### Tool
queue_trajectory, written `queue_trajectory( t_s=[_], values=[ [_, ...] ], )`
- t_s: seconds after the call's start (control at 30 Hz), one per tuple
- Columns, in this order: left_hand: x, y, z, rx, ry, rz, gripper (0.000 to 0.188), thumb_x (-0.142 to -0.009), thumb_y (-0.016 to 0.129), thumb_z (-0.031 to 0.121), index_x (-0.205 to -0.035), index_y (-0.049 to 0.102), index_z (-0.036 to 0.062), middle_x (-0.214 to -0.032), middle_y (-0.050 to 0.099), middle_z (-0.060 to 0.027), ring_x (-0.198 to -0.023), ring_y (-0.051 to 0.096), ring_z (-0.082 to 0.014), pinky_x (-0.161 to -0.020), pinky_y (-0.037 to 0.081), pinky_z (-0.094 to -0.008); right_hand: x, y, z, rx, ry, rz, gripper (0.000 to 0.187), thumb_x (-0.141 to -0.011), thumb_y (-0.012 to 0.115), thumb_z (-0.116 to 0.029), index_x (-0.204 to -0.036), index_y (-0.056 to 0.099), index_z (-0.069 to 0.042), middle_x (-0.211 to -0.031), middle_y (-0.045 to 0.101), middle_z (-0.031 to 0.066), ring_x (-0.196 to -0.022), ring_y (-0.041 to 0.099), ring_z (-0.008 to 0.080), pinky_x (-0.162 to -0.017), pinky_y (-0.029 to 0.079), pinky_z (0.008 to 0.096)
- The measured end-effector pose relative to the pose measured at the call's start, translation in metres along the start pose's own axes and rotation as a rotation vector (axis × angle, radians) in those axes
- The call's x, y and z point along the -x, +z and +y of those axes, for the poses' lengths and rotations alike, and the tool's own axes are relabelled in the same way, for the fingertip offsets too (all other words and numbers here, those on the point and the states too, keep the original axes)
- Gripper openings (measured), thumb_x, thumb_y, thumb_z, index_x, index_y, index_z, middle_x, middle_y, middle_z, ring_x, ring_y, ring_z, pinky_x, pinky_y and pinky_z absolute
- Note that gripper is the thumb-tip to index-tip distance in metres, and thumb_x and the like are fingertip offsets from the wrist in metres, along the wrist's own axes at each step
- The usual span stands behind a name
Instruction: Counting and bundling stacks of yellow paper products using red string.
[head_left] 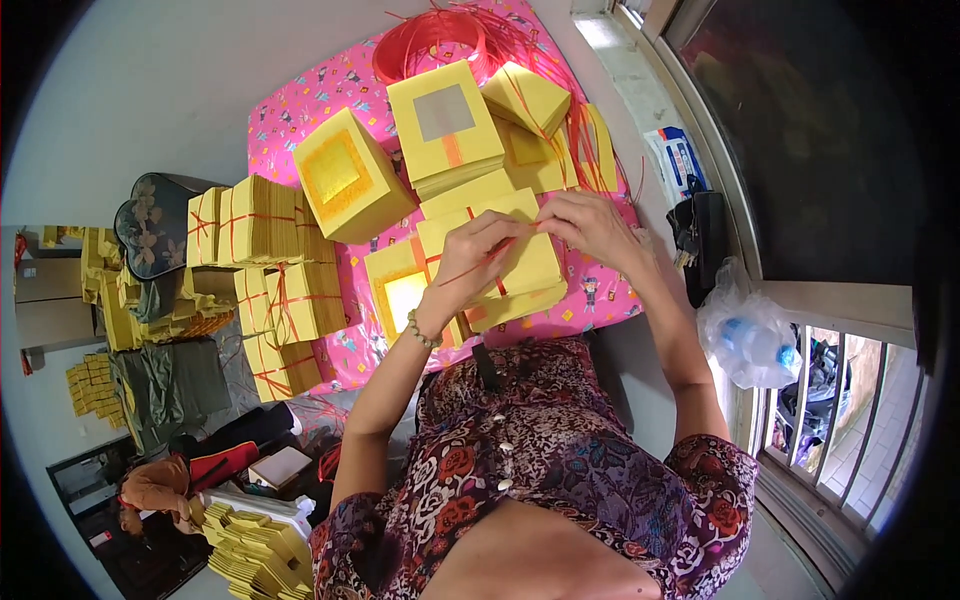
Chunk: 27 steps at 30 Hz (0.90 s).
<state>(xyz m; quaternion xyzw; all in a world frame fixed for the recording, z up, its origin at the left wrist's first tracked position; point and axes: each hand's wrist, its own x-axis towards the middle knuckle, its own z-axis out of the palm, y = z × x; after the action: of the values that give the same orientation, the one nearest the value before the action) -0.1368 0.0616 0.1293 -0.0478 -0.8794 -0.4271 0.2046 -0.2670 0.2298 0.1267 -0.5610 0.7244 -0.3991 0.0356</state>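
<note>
A thick bundle of yellow paper [535, 265] lies in front of me on a table with a pink patterned cover. Red plastic string [480, 268] runs across the bundle. My left hand [474, 258] is closed on the string at the bundle's left half. Over its right half, my right hand [588, 226] pinches the same string, which stretches between the two hands. Left of the bundle are more yellow sheets with a shiny gold square [405, 295]. Behind it stands a tall stack of yellow paper [447, 125] with a silver square on top.
Tied yellow bundles [268, 225] are piled along the table's left side. A red coil of string [430, 45] lies at the back, loose strands trailing right. A window with bars [850, 420] and a plastic bag of bottles [750, 335] are at right. Another person [165, 490] works at lower left.
</note>
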Motion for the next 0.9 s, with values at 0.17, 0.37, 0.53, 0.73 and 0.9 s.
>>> queue_trajectory(
  t_s=[0.17, 0.37, 0.53, 0.73, 0.9],
  values=[
    [0.005, -0.01, -0.003, -0.069, 0.018, 0.013, 0.012, -0.073, 0.068, 0.001, -0.085, 0.067, 0.0043, -0.082, 0.063, -0.008, -0.074, 0.058, -0.0226, -0.064, 0.047, -0.0307, 0.013, -0.003, 0.008, -0.131, 0.154, -0.029, 0.016, -0.082, 0.061, -0.017, -0.079, 0.056, -0.002, -0.073, 0.057, 0.0095, -0.068, 0.058, 0.0259, -0.059, 0.044, 0.0354],
    [0.012, -0.015, -0.006, -0.076, -0.081, 0.02, 0.007, -0.073, 0.069, 0.004, -0.079, 0.066, 0.0053, -0.079, 0.063, -0.007, -0.078, 0.055, -0.023, -0.07, 0.045, -0.0329, 0.021, 0.008, 0.012, -0.119, 0.165, 0.02, 0.015, -0.084, 0.06, -0.016, -0.08, 0.056, -0.002, -0.072, 0.057, 0.01, -0.068, 0.058, 0.0264, -0.06, 0.044, 0.0343],
    [0.017, -0.02, -0.009, -0.07, -0.119, 0.018, 0.006, -0.074, 0.066, 0.004, -0.08, 0.064, 0.0039, -0.077, 0.062, -0.0068, -0.08, 0.052, -0.0245, -0.073, 0.044, -0.0347, 0.031, 0.018, 0.02, -0.168, 0.245, 0.021, 0.014, -0.085, 0.058, -0.014, -0.081, 0.054, -0.001, -0.073, 0.057, 0.0101, -0.068, 0.058, 0.0245, -0.06, 0.044, 0.0331],
    [0.003, -0.001, -0.013, 0.353, -0.212, -0.051, 0.007, -0.083, 0.061, 0.008, -0.088, 0.062, 0.0036, -0.086, 0.06, -0.0077, -0.085, 0.053, -0.024, -0.077, 0.044, -0.0337, 0.033, 0.021, 0.015, -0.325, 0.337, 0.055, 0.012, -0.086, 0.056, -0.012, -0.083, 0.054, 0.0, -0.071, 0.056, 0.0098, -0.063, 0.055, 0.0183, -0.057, 0.042, 0.0314],
    [-0.012, -0.001, -0.012, 0.419, -0.169, -0.304, 0.007, -0.091, 0.05, 0.003, -0.09, 0.054, -0.0022, -0.09, 0.06, -0.0066, -0.088, 0.059, -0.0155, -0.087, 0.046, -0.0289, 0.034, 0.022, 0.022, -0.299, 0.317, 0.054, 0.012, -0.085, 0.057, -0.011, -0.083, 0.054, 0.0, -0.071, 0.056, 0.0101, -0.063, 0.055, 0.0215, -0.057, 0.042, 0.0318]
  ],
)
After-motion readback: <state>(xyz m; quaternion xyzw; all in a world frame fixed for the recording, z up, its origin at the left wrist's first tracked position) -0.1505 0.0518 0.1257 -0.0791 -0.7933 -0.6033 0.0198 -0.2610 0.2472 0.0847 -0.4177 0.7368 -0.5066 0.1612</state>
